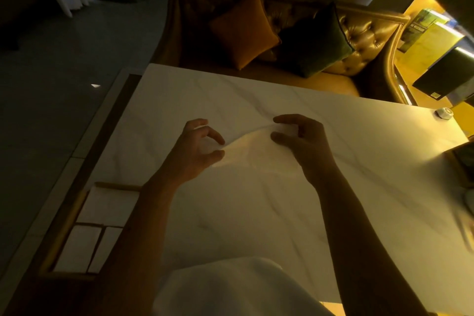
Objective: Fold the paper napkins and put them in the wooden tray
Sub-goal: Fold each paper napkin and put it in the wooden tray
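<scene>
A thin white paper napkin (250, 150) is held over the middle of the white marble table (256, 213). My left hand (198, 151) pinches its left edge and my right hand (302, 141) pinches its right edge, so the sheet sags between them. The wooden tray (65, 226) lies at the table's near left edge, divided into compartments. White folded napkins (110, 206) fill its far compartment and more fill the two nearer ones (78, 249).
A tufted leather bench with an orange cushion (242, 28) and a dark green cushion (315, 43) stands beyond the table. A small white round object (444, 112) sits at the far right corner. A dark object (461, 161) is at the right edge.
</scene>
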